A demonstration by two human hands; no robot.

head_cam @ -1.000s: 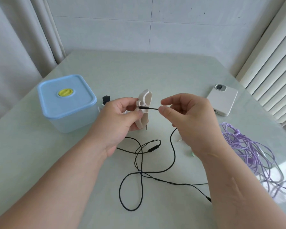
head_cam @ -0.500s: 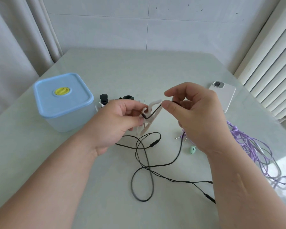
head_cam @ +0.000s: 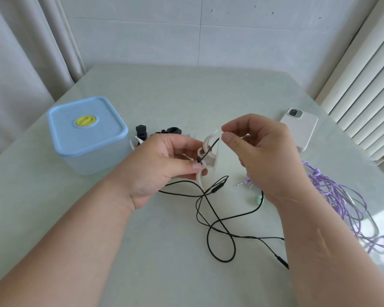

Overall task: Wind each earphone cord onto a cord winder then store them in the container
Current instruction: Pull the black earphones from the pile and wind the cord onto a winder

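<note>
- Winding has only just begun, by my reading: the thin black rubbery earphone cord [head_cam: 217,220] has one end pinned at the middle of the cream-white, bone-shaped plastic cord winder [head_cam: 208,160], and a short taut stretch runs up and right from there.
- Pinching the winder's waist, the left hand [head_cam: 162,165] has thumb and fingers closed around it, the thumb pressing the cord end against the plastic.
- Gripping that taut stretch, the right hand [head_cam: 264,156] has thumb and forefinger closed on the cord just beside the winder's upper prong.
- Most of the cord lies slack in loose loops on the smooth pale table [head_cam: 186,89] below the hands, its inline control pod included.
- Next, I judge, the right hand must carry the cord around the narrow waist between the prongs, keeping tension so the thin line does not slip off.
- A tangle of glossy purple cords [head_cam: 333,196] waits to the right.
- The square translucent blue plastic container [head_cam: 87,134], lid with yellow knob on, stands at left; spare dark winders [head_cam: 141,131] sit just beside it.
</note>
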